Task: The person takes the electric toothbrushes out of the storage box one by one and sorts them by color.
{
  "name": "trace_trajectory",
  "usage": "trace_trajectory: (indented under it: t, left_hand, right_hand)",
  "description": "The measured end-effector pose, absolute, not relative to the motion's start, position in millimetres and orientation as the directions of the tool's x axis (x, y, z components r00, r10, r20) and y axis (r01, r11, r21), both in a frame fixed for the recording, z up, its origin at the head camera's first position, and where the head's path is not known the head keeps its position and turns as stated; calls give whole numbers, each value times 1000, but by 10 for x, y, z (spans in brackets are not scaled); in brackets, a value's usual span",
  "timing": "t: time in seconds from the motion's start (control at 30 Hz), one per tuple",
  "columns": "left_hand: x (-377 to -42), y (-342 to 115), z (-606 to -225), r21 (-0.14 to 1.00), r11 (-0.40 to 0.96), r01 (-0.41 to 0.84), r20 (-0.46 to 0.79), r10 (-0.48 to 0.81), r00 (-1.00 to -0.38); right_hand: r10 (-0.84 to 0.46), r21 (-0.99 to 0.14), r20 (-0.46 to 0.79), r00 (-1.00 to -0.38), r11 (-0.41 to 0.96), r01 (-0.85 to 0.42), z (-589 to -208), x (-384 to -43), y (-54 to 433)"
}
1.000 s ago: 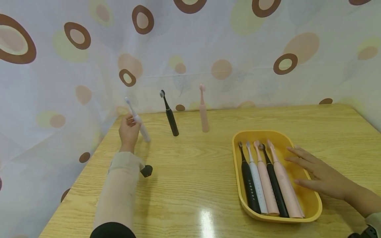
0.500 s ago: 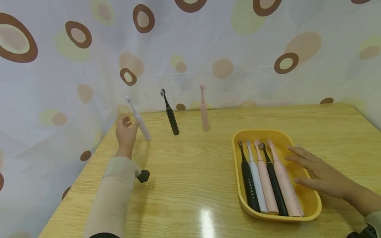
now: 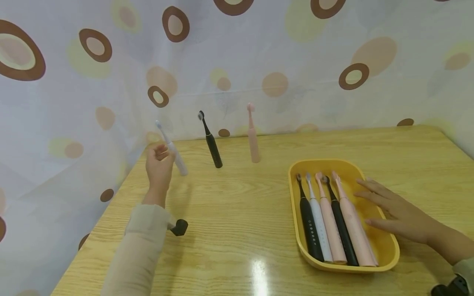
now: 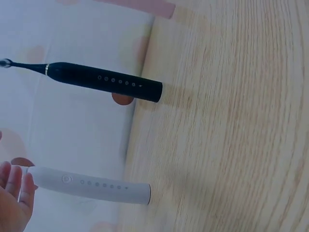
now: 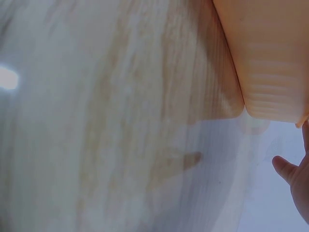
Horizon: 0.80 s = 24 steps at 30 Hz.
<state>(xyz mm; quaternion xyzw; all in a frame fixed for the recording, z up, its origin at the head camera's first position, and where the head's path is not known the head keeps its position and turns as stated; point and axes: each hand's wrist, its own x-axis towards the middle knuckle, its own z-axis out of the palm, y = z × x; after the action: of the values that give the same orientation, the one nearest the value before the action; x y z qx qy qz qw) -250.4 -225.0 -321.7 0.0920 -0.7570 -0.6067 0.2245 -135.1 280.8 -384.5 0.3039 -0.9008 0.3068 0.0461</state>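
Observation:
A white electric toothbrush (image 3: 177, 159) stands upright at the table's left. Right beside its handle is my left hand (image 3: 159, 166), fingers loosely bent and not wrapped round it; in the left wrist view the fingertips (image 4: 28, 183) overlap the top of the handle. To its right stand a black electric toothbrush (image 3: 213, 150) and a pink one (image 3: 253, 144), both upright. My right hand (image 3: 400, 213) lies with spread fingers over the right rim of a yellow tray (image 3: 292, 197). Inside, several black, white and pink toothbrushes (image 3: 335, 230) lie side by side.
The wooden table (image 3: 237, 213) ends at a patterned cloth (image 3: 237, 61) hanging behind and along the left. In the right wrist view, the tray's side wall (image 5: 270, 63) rises from the tabletop.
My left fingers have let go of the white toothbrush, which stays standing. The left forearm has drawn slightly back. The right hand and the tray have stayed put.

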Motion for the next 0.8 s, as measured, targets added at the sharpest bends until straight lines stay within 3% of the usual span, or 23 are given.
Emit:
trace_trajectory:
  t: [0.8]
  left_hand:
    - [-2309, -1807, -3333, 943, 223, 246, 281, -142, -949]
  right_hand:
    - [-505, -557, 253, -825, 621, -551, -3848, -1359, 2799]
